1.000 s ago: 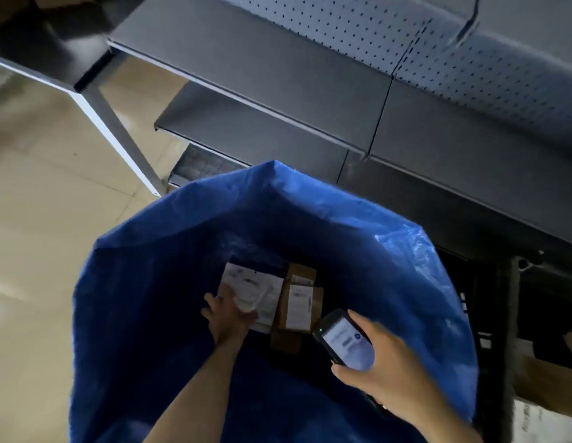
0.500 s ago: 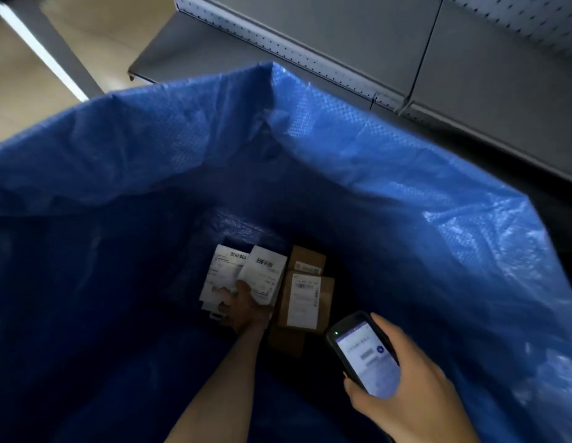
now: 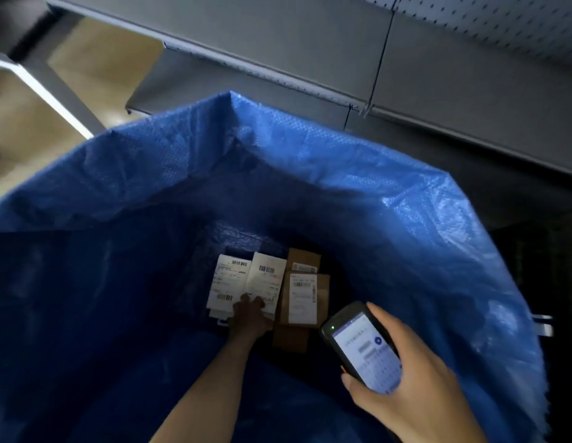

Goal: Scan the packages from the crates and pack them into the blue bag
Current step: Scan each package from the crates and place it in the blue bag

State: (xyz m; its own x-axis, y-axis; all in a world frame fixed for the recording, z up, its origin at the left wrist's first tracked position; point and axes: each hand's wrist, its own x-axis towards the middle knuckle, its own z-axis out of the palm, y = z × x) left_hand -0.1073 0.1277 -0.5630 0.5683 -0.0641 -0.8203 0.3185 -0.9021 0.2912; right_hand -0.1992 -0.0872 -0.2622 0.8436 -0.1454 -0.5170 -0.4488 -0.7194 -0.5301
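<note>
**Hands inside the blue bag**

The left hand (image 3: pixel 249 316) lies on the near edge of a flat white labelled package (image 3: pixel 267 279) at the bottom of the blue woven plastic bag (image 3: pixel 406 219); whether it pinches cannot be told. Brown cardboard packages (image 3: pixel 323 292) lie just beside. The right hand (image 3: pixel 415 388) clasps a black handheld scanner (image 3: pixel 361 350).

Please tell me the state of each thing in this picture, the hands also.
blue bag: open, packages at its bottom.
left white package: flat, label up.
right white package: flat, label up, touched by the left hand.
brown boxes: flat, labels up.
scanner: screen lit.
left hand: deep in the bag, grip unclear.
right hand: grips the scanner.
</note>
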